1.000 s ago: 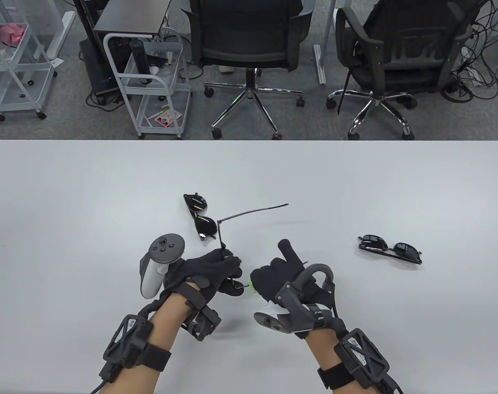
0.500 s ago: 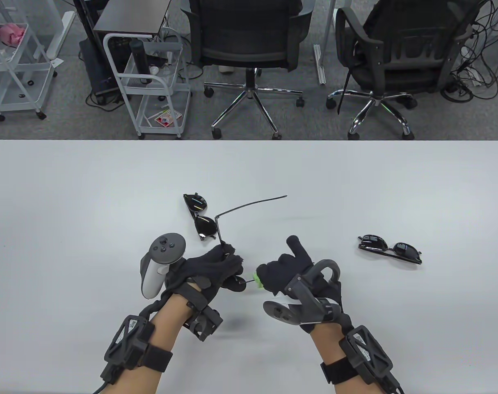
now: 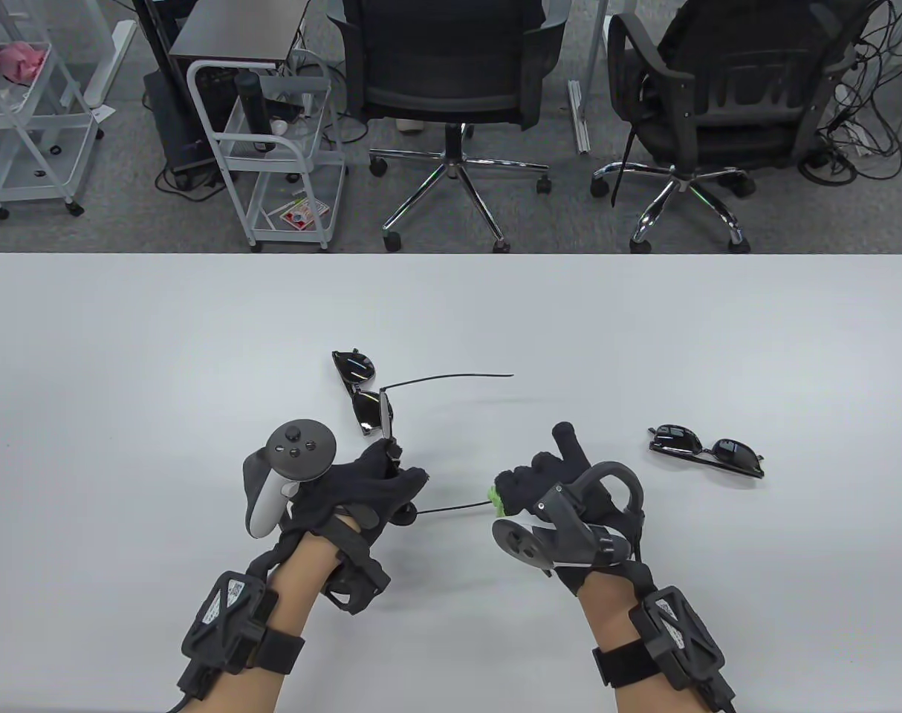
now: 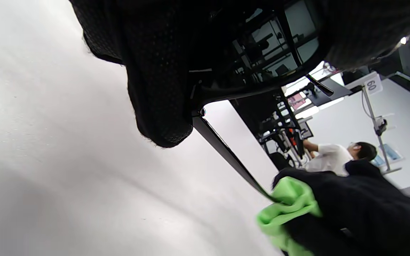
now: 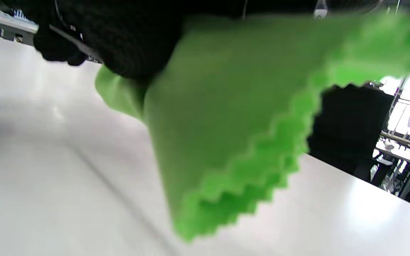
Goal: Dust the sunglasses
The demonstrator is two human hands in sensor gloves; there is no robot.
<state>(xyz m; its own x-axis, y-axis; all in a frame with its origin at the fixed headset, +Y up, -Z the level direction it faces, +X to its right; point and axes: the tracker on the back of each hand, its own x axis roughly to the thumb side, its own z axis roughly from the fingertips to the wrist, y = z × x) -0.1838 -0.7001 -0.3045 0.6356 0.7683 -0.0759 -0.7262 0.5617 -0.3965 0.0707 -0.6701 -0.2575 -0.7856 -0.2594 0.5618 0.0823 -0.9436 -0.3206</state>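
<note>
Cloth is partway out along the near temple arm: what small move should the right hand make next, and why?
Probably slide on toward the arm's tip. The right hand pinches the green cloth around the temple arm of the sunglasses that the left hand holds, and whether the tip is wiped cannot be seen.

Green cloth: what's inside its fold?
The green cloth, held by the right hand, wraps the end of the held sunglasses' lower temple arm. The tip itself is covered.
</note>
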